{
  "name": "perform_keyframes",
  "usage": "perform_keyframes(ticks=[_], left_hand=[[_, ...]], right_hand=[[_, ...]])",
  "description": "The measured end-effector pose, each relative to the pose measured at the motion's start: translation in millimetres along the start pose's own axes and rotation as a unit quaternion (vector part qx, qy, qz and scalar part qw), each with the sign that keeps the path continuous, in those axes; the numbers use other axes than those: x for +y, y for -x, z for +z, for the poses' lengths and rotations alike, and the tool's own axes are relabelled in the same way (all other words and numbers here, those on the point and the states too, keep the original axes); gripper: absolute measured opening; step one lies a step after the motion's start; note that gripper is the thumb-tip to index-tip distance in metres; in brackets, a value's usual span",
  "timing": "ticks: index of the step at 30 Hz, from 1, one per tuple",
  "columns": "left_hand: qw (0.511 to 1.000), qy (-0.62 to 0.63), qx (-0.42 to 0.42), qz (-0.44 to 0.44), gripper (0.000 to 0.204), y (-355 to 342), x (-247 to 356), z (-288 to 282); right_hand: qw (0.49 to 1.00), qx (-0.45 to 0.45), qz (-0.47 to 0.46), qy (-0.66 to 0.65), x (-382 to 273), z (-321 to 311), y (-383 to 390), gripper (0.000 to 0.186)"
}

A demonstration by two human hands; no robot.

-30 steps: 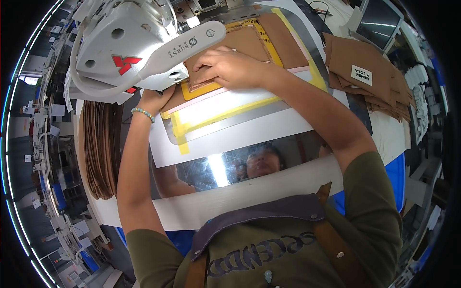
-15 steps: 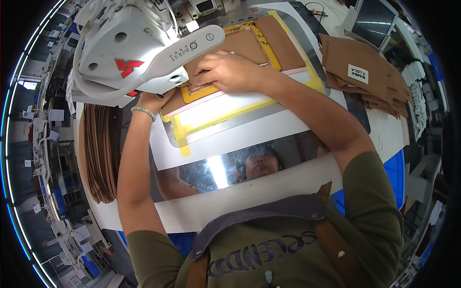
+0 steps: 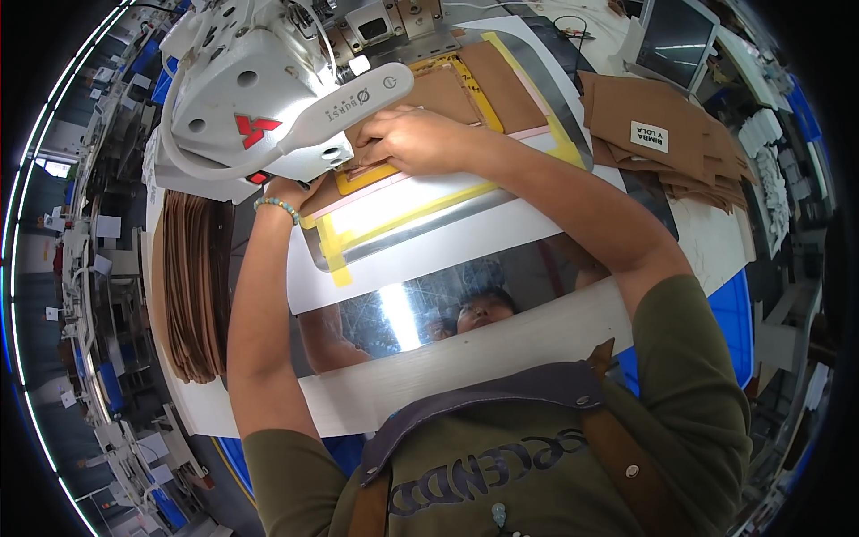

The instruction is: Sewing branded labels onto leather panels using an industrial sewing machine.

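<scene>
Brown sheet material (image 3: 445, 94) lies within a yellow-edged template (image 3: 362, 182) under the white head of a sewing machine (image 3: 224, 98). On this brown piece rests my right hand (image 3: 420, 141), fingers bent and slightly apart, tips against the surface near the template's left side. My left hand (image 3: 288, 193) reaches in at the template's left corner, beneath the machine head. The machine hides its fingers, so what they touch does not show. A beaded bracelet (image 3: 276, 206) circles the left wrist. Yellow tape (image 3: 412, 224) borders the plate under the template.
A light-grey lamp arm (image 3: 353, 103) crosses above my hands. Brown pieces stand in a dense row (image 3: 192, 286) at the left. More brown pieces (image 3: 662, 130), the top one labelled, are piled at the right below a screen (image 3: 676, 45). A reflective plate (image 3: 429, 300) lies nearer me.
The whole view has shifted slightly. Against the template, both hands stay in nearly the same places, my right fingers still on the brown piece.
</scene>
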State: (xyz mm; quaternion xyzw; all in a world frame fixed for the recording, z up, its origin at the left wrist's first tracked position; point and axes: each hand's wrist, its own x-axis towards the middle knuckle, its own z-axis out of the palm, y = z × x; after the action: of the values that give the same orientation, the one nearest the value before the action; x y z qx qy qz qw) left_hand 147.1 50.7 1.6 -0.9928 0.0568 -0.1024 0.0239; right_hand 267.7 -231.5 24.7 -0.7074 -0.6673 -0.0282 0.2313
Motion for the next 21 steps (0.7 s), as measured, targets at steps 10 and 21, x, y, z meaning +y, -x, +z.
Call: perform_keyframes(ticks=[10, 21], left_hand=[[0.978, 0.198, 0.031, -0.061, 0.033, 8, 2, 0], [0.946, 0.278, 0.015, -0.164, 0.036, 22, 15, 7]], right_hand=[[1.000, 0.006, 0.005, -0.005, -5, -3, 1, 0.038], [0.998, 0.018, 0.047, 0.049, -1, 0, -10, 0.031]])
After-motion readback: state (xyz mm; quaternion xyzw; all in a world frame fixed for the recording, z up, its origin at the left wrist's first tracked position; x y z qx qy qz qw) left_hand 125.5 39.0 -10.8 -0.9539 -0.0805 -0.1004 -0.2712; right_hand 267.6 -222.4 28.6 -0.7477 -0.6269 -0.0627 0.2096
